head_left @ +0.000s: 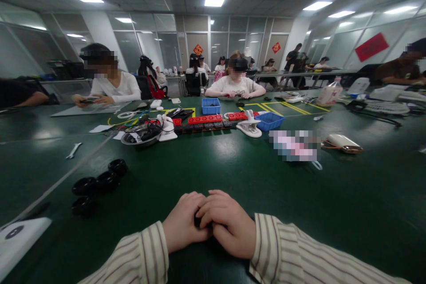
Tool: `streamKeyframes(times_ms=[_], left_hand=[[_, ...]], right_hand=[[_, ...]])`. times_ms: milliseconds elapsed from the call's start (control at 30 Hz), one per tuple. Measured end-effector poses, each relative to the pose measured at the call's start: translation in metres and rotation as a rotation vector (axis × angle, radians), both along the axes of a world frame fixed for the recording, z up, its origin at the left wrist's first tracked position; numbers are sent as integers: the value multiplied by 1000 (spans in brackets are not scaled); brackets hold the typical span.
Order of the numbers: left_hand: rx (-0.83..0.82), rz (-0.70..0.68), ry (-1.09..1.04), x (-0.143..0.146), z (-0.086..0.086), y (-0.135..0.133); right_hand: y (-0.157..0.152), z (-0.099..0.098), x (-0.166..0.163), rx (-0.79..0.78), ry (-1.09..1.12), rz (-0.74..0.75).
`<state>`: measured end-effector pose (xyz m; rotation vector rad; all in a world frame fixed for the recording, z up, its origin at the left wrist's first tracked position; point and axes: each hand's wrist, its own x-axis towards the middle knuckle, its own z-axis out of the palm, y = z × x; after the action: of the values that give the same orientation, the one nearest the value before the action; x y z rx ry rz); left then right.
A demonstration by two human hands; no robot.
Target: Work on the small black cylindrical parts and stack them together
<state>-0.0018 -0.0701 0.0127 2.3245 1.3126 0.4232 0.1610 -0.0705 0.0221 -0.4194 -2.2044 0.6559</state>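
My left hand [183,222] and my right hand [229,221] meet low in the middle, just over the green table [213,173]. Both have their fingers curled around a small black object [197,220]. Only a sliver of it shows between them, so its kind is hidden. The right hand's fingers lie across the top of the left hand. To the left, several shiny black ring-shaped pieces [107,181] stand close together on the table.
Beyond are a metal bowl [141,143] of black cables, a row of red and black blocks [204,120], a blue basket [211,106] and a white clip base [249,126]. A wrench [73,151] lies left. A white device [23,246] sits at lower left. Other people sit around the table.
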Motion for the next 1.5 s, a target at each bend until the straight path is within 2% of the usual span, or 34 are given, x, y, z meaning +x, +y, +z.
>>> streamKeyframes(times_ms=[67, 167, 333, 467, 567, 700, 867, 1000, 1167, 1300, 1500], left_hand=[[0, 2, -18, 0, 0, -1], [-8, 46, -52, 2, 1, -3], [1, 115, -65, 6, 0, -6], [-18, 140, -21, 7, 2, -6], [-28, 117, -4, 7, 4, -5], [-15, 78, 5, 6, 5, -4], [-4, 22, -17, 2, -3, -2], [14, -8, -47, 0, -6, -2], [-1, 24, -159, 3, 4, -6], [-26, 107, -127, 8, 12, -10], [-52, 149, -57, 8, 7, -7]], right_hand=[[0, 0, 0, 8, 38, 10], [-1, 2, 1, -32, 40, -68], [-1, 3, -2, -142, -80, -273], [0, 1, -5, -171, -174, -338], [0, 0, -5, -155, -175, -333], [1, 0, -4, -85, -95, -212], [-1, 2, -4, 9, -16, -44], [-2, 6, -3, 32, -12, -3], [-3, 7, -2, -41, 20, -72], [-4, 6, -1, -133, -32, -189], [-3, 5, -4, -167, -144, -292]])
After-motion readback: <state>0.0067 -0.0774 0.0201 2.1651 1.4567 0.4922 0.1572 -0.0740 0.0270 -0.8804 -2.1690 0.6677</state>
